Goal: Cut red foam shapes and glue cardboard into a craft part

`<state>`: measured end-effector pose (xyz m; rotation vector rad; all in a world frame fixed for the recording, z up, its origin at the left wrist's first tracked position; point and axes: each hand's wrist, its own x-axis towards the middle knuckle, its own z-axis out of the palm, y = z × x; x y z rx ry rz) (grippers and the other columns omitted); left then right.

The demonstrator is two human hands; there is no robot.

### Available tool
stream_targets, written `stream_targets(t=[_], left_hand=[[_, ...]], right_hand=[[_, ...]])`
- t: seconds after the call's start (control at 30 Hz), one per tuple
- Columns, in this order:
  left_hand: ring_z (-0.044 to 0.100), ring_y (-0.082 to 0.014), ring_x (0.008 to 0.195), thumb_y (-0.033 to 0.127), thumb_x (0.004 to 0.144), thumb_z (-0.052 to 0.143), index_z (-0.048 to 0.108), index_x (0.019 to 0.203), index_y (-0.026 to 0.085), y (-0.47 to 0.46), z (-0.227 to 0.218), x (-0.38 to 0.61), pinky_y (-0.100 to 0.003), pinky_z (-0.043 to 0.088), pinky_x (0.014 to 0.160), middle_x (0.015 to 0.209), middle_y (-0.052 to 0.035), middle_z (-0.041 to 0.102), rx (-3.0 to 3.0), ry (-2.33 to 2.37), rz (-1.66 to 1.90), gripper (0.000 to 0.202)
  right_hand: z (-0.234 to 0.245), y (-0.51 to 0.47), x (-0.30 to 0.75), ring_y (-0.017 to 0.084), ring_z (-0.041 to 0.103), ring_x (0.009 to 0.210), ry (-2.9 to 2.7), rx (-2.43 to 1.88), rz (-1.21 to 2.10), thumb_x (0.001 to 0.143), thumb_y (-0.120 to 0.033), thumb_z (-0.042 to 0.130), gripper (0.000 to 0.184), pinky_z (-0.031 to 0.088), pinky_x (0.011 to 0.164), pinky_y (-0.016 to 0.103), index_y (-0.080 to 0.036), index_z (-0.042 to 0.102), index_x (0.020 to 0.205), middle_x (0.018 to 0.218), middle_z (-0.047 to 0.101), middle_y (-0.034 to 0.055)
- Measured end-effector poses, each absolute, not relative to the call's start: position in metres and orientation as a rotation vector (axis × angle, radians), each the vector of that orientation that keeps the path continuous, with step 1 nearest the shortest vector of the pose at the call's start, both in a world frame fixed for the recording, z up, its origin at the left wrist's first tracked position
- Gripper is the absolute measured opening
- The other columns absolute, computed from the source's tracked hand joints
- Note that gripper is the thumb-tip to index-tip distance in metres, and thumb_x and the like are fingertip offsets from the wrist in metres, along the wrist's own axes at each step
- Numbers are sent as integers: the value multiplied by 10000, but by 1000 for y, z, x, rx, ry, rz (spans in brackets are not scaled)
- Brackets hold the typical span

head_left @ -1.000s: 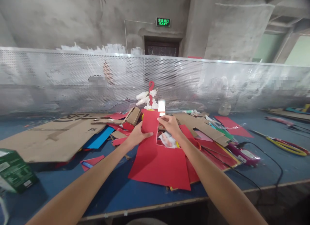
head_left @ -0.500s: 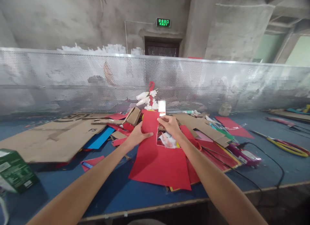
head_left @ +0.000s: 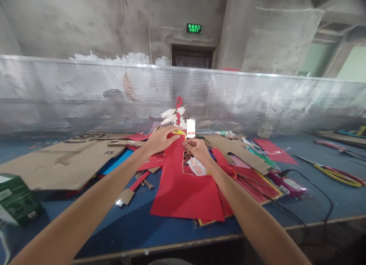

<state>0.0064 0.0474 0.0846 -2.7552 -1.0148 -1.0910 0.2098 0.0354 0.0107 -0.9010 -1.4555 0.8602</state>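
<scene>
A large red sheet (head_left: 185, 196), shaped like an L with a tall strip at its left, lies tilted over the clutter before me. My right hand (head_left: 198, 149) pinches the inner edge of the strip near its top. At the strip's upper end, my left hand (head_left: 161, 139) has its fingers stretched forward and its thumb apart, touching the paper. Something yellow (head_left: 180, 133) shows just beyond these fingers. Behind the sheet stand white flowers (head_left: 171, 115) with a red hooked piece (head_left: 178, 102) and a lit phone (head_left: 190, 128). Crumpled white tissue (head_left: 197, 166) shows beside the strip.
Flat cardboard (head_left: 65, 162) and a green box (head_left: 18, 200) are at the left. A red strip with a cardboard end (head_left: 126, 197) lies nearer. At the right are a purple power strip (head_left: 288, 184) with cable and yellow-handled pliers (head_left: 340, 175). A perforated metal screen (head_left: 85, 97) runs behind.
My left hand has moved up to the strip's top, its fingers spreading. The strip's top has come lower. The blue pen and red scrap at left are gone from sight; a cardboard-ended strip shows there.
</scene>
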Motion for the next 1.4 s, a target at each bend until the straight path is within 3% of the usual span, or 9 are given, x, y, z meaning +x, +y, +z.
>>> stream_targets(t=[0.17, 0.4, 0.5, 0.73, 0.87, 0.93, 1.07, 1.2, 1.4], left_hand=[[687, -231, 1149, 345, 940, 589, 783, 1133, 338, 57, 86, 10, -344, 481, 1012, 1210, 16, 762, -2789, -1102, -1071, 273], [705, -213, 1021, 335, 905, 615, 792, 1120, 333, 59, 85, 6, -319, 494, 922, 1165, -10, 778, -2802, -1119, -1112, 279], [703, -192, 875, 365, 894, 623, 794, 1125, 314, 58, 86, 7, -296, 496, 814, 1116, -32, 792, -2820, -1169, -1108, 292], [587, -158, 621, 363, 806, 697, 826, 1056, 269, 60, 92, 9, -261, 432, 608, 831, -41, 805, -2856, -1280, -1173, 297], [454, -126, 503, 361, 838, 667, 814, 1091, 236, 61, 95, 6, -251, 351, 534, 565, 1, 696, -2789, -1385, -1105, 318], [418, -118, 485, 361, 855, 649, 807, 1107, 229, 62, 96, 3, -251, 342, 533, 523, 15, 664, -2758, -1439, -1086, 326], [551, -144, 579, 379, 840, 667, 816, 1080, 230, 68, 97, -6, -268, 431, 628, 711, -15, 775, -2727, -1467, -1128, 319], [711, -226, 889, 340, 814, 689, 818, 1064, 255, 79, 95, -15, -305, 504, 802, 1031, -48, 808, -2729, -1439, -1267, 294], [737, -265, 992, 336, 818, 691, 819, 1053, 271, 89, 91, -23, -348, 524, 877, 1067, -47, 798, -2731, -1482, -1359, 275]], right_hand=[[14, 31, 209, 151, 664, 607, -1448, -913, 881, 761, -436, 748, 283, 484, 541, 222, -155, 724, 786, 644, 692, 17], [14, 30, 209, 132, 625, 552, -1482, -879, 852, 781, -413, 733, 259, 462, 517, 218, -154, 726, 768, 618, 678, 6], [13, 30, 209, 128, 606, 526, -1494, -893, 849, 784, -432, 728, 278, 455, 504, 221, -155, 721, 760, 599, 667, 1], [12, 31, 207, 162, 679, 636, -1463, -919, 978, 739, -464, 783, 307, 523, 565, 239, -169, 728, 806, 699, 724, 18], [5, 36, 206, 144, 663, 590, -1505, -938, 1156, 682, -391, 859, 302, 546, 542, 237, -157, 727, 820, 680, 719, 20], [2, 38, 205, 142, 670, 583, -1518, -975, 1228, 666, -335, 885, 300, 567, 555, 241, -145, 726, 834, 676, 724, 31], [-3, 39, 204, 134, 688, 613, -1526, -993, 1283, 654, -232, 894, 286, 577, 578, 225, -145, 701, 847, 737, 746, 42], [-9, 41, 202, 129, 673, 592, -1583, -969, 1197, 687, -196, 835, 271, 586, 573, 244, -178, 648, 881, 763, 742, 15], [-8, 39, 198, 147, 669, 587, -1663, -932, 954, 734, -215, 733, 175, 584, 576, 265, -193, 586, 825, 665, 684, -9]])
